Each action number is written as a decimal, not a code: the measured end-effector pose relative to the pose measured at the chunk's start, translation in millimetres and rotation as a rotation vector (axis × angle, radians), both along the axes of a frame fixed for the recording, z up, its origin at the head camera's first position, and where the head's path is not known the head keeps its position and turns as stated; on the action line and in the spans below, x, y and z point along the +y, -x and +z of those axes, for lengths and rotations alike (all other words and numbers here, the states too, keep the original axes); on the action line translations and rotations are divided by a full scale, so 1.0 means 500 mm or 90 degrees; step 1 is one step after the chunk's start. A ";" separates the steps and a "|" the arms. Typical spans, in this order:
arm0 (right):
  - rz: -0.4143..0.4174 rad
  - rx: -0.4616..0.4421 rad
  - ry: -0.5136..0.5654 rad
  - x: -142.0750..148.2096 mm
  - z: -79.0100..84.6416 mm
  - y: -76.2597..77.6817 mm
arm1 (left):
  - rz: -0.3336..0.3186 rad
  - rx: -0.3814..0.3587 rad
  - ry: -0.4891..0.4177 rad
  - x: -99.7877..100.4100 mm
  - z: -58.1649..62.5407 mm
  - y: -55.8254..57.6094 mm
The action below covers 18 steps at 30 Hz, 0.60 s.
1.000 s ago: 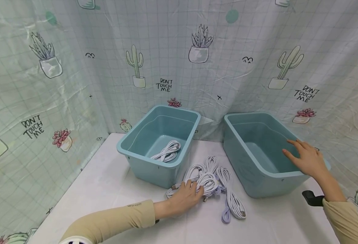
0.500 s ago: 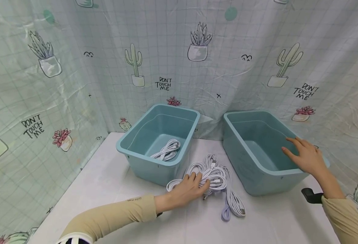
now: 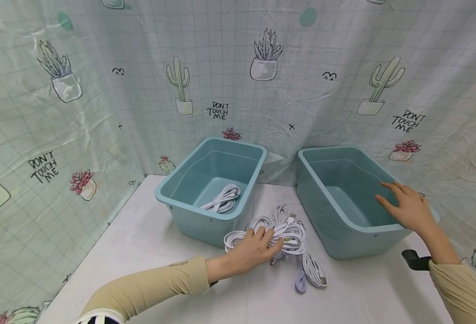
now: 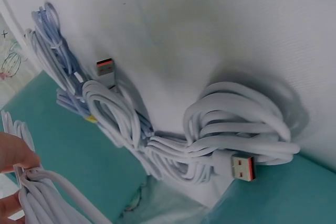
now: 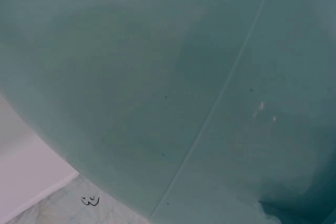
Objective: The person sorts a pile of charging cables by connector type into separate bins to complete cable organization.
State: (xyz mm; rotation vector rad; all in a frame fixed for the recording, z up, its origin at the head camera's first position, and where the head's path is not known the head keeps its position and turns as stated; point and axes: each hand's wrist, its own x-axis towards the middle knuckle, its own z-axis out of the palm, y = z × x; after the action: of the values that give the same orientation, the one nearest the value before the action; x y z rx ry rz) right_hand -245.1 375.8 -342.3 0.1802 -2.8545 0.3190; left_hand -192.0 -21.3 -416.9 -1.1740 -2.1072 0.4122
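Left hand (image 3: 249, 254): pinches a white cable bundle (image 4: 44, 203) where strands gather
Place: at the cable pile (image 4: 173, 151), between left bin (image 3: 197, 225) and right bin (image 3: 323, 209)
Right hand (image 3: 411, 210): holds nothing, fingers loosely parted
Loops: likely light, floppy; best held at the gather

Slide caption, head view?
Left hand holds coiled white cable near two teal plastic bins, right hand at the right one.

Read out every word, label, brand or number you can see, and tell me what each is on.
"DON'T TOUCH ME": curtain, left side.
"DON'T TOUCH ME": curtain, middle.
"DON'T TOUCH ME": curtain, right side.
Left sleeve: small print, too blurred to read.
Left tub, right tub: tiny marks, too small to make out.
Cables: no text I can read.
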 end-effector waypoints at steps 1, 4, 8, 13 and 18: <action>0.000 0.000 0.000 0.000 0.000 0.000 | -0.004 0.001 0.000 0.001 0.003 0.000; 0.001 -0.001 0.001 0.001 0.002 0.001 | -0.016 -0.003 -0.001 0.002 0.011 0.000; 0.001 0.001 0.002 0.000 0.003 0.001 | -0.027 -0.013 -0.005 0.005 0.020 0.001; 0.002 0.001 0.001 0.000 0.003 0.000 | -0.040 -0.022 -0.011 0.008 0.031 0.002; 0.004 -0.001 0.000 0.000 0.002 -0.001 | -0.056 -0.027 -0.018 0.012 0.046 0.002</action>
State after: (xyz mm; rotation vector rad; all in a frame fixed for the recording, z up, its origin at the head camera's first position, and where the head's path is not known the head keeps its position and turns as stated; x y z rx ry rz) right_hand -244.4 376.0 -341.2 0.1900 -2.8561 0.3207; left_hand -193.1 -15.1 -394.1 -1.2645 -2.0812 0.3193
